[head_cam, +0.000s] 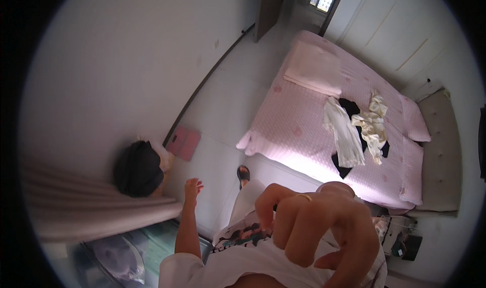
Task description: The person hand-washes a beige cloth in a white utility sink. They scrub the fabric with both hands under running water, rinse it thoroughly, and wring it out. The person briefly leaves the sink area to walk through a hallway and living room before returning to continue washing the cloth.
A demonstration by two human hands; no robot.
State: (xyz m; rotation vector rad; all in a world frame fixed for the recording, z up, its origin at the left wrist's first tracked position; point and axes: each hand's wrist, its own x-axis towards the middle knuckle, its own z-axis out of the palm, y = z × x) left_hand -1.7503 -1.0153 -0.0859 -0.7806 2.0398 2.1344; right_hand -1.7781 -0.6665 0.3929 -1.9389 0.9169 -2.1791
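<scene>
My right hand (319,219) is raised close to the camera in front of my white printed T-shirt (243,265), its fingers bent downward; whether anything is between them cannot be told. Away from my body on the left, my left hand (193,189) hangs over the pale floor with fingers apart and nothing in it. On the bed with a pink patterned cover (303,124) lie a white garment (343,136), a crumpled cream garment (370,124) and black clothing (349,106) partly beneath them.
Folded pink bedding (315,67) lies on the bed's far part. A pink floor scale (184,143) is by the wall, near a black bag or cloth (139,169) and a curtain (114,216). An opened door (269,12) stands at the back. A bedside table (393,234) is at right.
</scene>
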